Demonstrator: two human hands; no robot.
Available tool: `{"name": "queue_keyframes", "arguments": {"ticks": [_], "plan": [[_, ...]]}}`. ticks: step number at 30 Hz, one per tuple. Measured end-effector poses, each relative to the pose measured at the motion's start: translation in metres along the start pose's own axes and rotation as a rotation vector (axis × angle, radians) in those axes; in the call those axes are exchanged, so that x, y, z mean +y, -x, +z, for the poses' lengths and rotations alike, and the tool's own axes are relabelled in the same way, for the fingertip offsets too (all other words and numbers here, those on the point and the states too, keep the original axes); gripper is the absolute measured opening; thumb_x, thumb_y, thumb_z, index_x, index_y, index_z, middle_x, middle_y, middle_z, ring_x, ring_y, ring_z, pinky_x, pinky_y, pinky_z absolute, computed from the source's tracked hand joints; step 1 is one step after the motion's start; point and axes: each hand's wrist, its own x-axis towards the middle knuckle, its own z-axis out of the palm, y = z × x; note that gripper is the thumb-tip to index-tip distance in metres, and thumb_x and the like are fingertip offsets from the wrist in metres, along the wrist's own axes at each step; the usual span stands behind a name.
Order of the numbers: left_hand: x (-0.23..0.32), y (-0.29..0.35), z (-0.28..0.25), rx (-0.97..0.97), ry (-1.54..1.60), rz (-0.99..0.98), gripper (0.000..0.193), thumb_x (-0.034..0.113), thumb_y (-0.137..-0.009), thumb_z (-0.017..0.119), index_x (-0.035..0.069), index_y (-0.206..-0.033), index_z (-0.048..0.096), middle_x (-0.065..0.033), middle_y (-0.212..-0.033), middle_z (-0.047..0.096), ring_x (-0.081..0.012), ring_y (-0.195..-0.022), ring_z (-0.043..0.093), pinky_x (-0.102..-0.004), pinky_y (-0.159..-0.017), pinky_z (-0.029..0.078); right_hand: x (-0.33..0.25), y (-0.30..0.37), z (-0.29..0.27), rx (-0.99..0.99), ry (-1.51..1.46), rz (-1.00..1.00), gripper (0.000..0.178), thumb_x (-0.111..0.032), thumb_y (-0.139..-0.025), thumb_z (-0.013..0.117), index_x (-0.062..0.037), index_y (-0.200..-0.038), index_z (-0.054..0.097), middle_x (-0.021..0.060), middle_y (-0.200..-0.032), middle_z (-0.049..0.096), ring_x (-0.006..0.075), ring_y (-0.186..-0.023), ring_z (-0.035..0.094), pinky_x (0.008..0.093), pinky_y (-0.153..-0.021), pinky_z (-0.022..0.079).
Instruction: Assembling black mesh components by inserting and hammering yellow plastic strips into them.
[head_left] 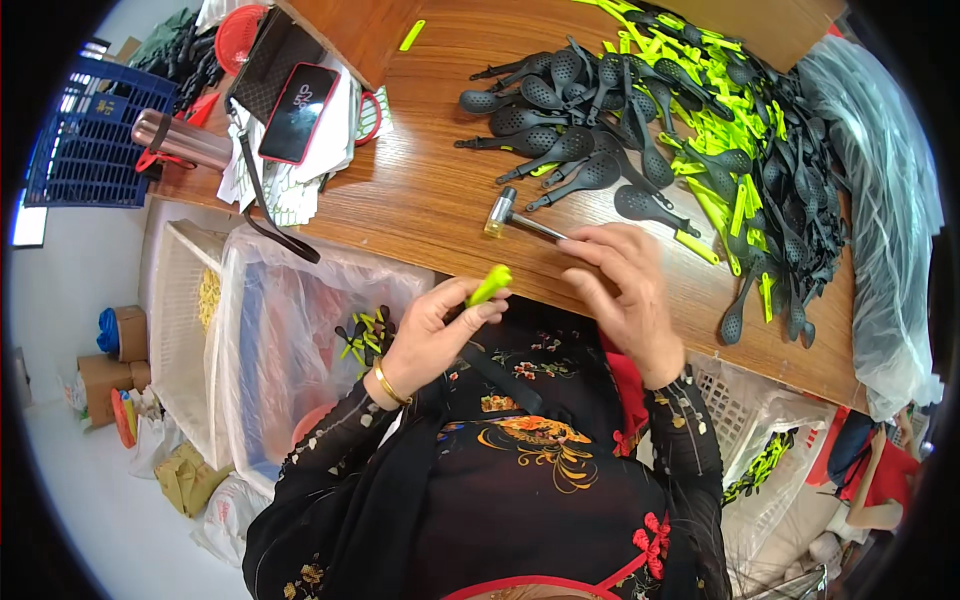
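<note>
My left hand [432, 328], a gold bracelet at its wrist, is closed round a bright green plastic handle [490, 287] whose end sticks out past the thumb. A dark strip runs below this hand; whether it joins the handle I cannot tell. At the table's front edge my right hand [630, 290] has its fingers stretched and its thumb apart. Its fingertips cover the handle end of a small mallet [507, 214] with a metal, black and yellowish head. Just beyond lie several black slotted spoons [570, 145]; one spoon [650, 205] is close to my right hand.
A large heap of green handles [715, 125] and black utensils [800, 200] covers the table's right side, beside clear plastic sheeting [875, 200]. Papers, a phone [299, 113] and a copper-coloured flask [182, 138] are at left. Plastic-lined bins [262, 345] stand below; another person [885, 480] is at right.
</note>
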Motion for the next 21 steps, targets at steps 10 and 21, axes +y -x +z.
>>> {"name": "queue_keyframes", "arguments": {"ticks": [10,21], "plan": [[0.047,-0.020,0.042,0.056,-0.472,0.488,0.024,0.009,-0.094,0.080,0.001,-0.115,0.074,-0.0147,-0.099,0.074,-0.0328,-0.083,0.074,-0.0377,-0.071,0.058,-0.022,0.005,0.004,0.062,-0.570,0.028,0.015,-0.013,-0.093,0.081,-0.0091,-0.107,0.078,0.0022,-0.109,0.079,0.0248,-0.107,0.069,0.0381,-0.099,0.050],[0.051,-0.038,0.054,0.086,-0.614,0.574,0.021,0.007,-0.095,0.075,0.002,-0.115,0.071,-0.0119,-0.100,0.073,-0.0331,-0.087,0.074,-0.0387,-0.074,0.060,-0.018,0.013,0.010,0.170,-0.758,0.161,0.017,-0.005,-0.091,0.082,-0.0054,-0.107,0.074,0.0066,-0.113,0.076,0.0243,-0.114,0.066,0.0386,-0.104,0.050]]}}
